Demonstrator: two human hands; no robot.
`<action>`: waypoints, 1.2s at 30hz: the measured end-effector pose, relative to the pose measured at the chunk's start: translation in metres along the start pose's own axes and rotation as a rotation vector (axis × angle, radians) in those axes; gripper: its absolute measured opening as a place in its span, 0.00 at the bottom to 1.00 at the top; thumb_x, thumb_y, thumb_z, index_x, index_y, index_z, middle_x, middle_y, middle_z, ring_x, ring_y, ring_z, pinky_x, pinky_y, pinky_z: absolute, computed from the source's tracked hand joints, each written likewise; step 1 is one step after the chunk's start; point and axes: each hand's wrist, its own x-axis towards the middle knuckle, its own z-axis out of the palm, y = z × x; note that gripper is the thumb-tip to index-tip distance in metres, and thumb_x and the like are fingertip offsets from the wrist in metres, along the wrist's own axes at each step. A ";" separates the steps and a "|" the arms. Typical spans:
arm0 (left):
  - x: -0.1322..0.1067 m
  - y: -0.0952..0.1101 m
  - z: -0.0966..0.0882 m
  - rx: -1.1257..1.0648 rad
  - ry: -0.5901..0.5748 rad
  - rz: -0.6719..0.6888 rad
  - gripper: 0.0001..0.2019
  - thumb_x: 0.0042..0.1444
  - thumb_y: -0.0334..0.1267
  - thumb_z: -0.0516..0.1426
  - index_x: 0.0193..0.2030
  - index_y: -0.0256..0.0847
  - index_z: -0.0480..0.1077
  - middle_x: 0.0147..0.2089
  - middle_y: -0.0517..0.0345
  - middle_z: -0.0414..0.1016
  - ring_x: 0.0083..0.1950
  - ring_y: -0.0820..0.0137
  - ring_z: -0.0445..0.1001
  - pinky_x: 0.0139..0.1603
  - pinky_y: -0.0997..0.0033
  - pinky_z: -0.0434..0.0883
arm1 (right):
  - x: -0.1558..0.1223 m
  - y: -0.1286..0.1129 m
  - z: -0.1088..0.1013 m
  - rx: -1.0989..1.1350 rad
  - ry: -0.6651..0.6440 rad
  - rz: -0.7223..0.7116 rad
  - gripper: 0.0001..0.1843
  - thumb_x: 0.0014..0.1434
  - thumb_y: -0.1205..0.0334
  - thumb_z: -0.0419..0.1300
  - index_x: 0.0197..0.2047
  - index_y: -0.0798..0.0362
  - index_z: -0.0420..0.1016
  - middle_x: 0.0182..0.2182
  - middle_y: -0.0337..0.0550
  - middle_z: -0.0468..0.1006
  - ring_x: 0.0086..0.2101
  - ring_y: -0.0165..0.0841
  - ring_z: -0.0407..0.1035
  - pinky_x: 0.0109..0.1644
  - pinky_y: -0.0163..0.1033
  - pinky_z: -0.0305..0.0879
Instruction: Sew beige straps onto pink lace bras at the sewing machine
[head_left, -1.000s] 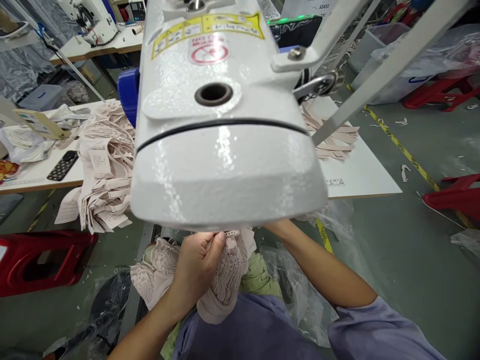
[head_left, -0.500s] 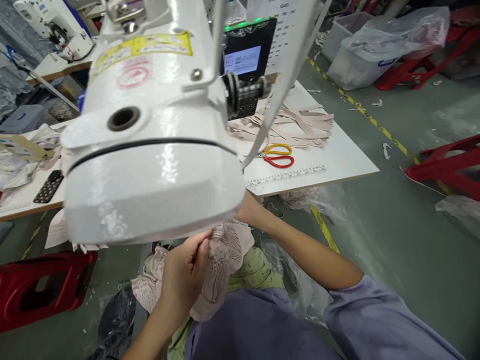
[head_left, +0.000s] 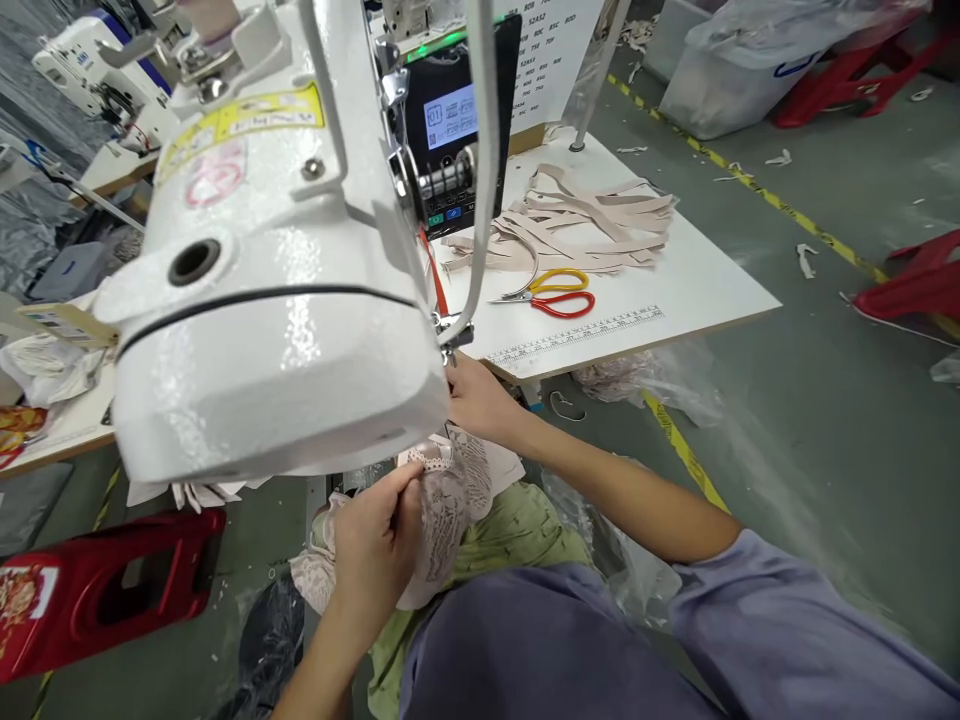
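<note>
Two hands in use under front end of white sewing machine (head_left: 277, 330): grips lace fabric (head_left: 454, 495), pale pink, w/ L hand (head_left: 379, 545), thumb & fingers pinched tight on its top edge, rest of it draping down over lap. Holds R hand (head_left: 476, 398) up at metal foot (head_left: 448, 340), just above lace, fingertips hidden by machine, so can't tell if clasping anything. Has scissors (head_left: 553, 292) w/ red & yellow handles lying on white table (head_left: 712, 290) beside pile of beige strips (head_left: 585, 215), well apart from both hands.

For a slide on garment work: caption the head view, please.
Left hand pinches pink lace fabric below a white sewing machine; right hand is at its needle end.
</note>
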 end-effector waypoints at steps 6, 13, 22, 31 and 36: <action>0.003 0.001 0.005 0.020 0.037 0.076 0.13 0.65 0.35 0.52 0.49 0.43 0.77 0.41 0.57 0.84 0.37 0.68 0.83 0.36 0.76 0.74 | 0.000 0.003 0.000 -0.005 0.004 0.007 0.04 0.55 0.67 0.59 0.29 0.53 0.68 0.40 0.44 0.72 0.40 0.36 0.66 0.43 0.39 0.63; 0.006 0.004 0.008 -0.003 0.051 0.121 0.12 0.65 0.33 0.52 0.47 0.41 0.77 0.41 0.55 0.84 0.35 0.69 0.82 0.31 0.78 0.71 | -0.001 0.008 -0.001 0.001 -0.008 0.009 0.06 0.57 0.66 0.58 0.28 0.53 0.68 0.40 0.44 0.71 0.40 0.35 0.65 0.42 0.39 0.62; -0.008 -0.009 0.014 -0.057 0.084 -0.010 0.14 0.66 0.38 0.54 0.55 0.41 0.74 0.44 0.55 0.84 0.37 0.69 0.82 0.34 0.77 0.75 | -0.005 0.002 -0.005 0.012 0.016 0.010 0.05 0.59 0.69 0.57 0.35 0.53 0.74 0.40 0.43 0.73 0.38 0.32 0.66 0.40 0.36 0.61; -0.001 -0.008 0.018 -0.093 0.104 0.048 0.15 0.66 0.34 0.53 0.54 0.39 0.75 0.50 0.52 0.82 0.46 0.66 0.83 0.44 0.75 0.78 | -0.007 0.005 0.001 -0.049 0.025 0.068 0.04 0.57 0.64 0.57 0.34 0.51 0.73 0.44 0.46 0.74 0.33 0.34 0.68 0.41 0.42 0.69; 0.003 -0.008 0.017 -0.090 0.081 0.026 0.15 0.66 0.34 0.52 0.54 0.42 0.76 0.50 0.53 0.82 0.47 0.66 0.82 0.42 0.76 0.77 | -0.004 0.002 0.001 -0.093 0.018 0.093 0.04 0.59 0.62 0.58 0.34 0.48 0.74 0.37 0.44 0.74 0.36 0.39 0.70 0.41 0.45 0.72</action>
